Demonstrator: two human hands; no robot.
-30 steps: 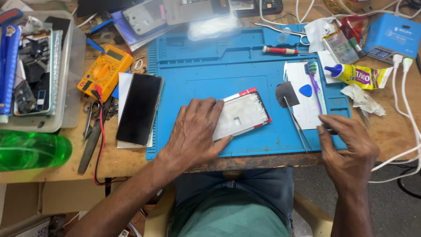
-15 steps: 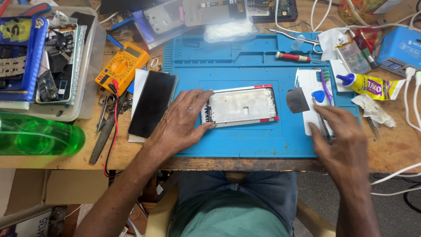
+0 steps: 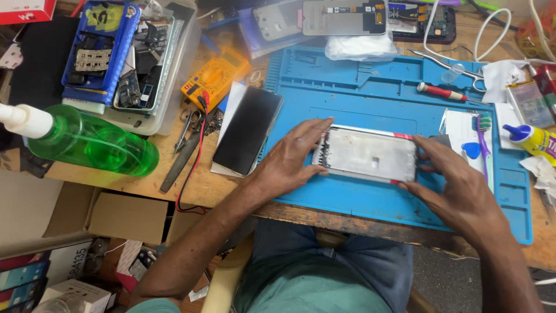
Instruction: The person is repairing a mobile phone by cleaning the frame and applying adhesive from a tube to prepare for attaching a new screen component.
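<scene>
The phone frame (image 3: pixel 368 154) lies flat on the blue mat (image 3: pixel 347 98), near its front edge. The left hand (image 3: pixel 289 159) grips the frame's left end; the right hand (image 3: pixel 457 185) grips its right end.

A: What's left of the hands?
B: Dark phone (image 3: pixel 248 130), yellow multimeter (image 3: pixel 215 78), green spray bottle (image 3: pixel 87 139), scissors (image 3: pixel 186 128).
A: Right side?
B: Toothbrush (image 3: pixel 483 145), glue bottle (image 3: pixel 536 139); red screwdriver (image 3: pixel 443 91) beyond.
</scene>
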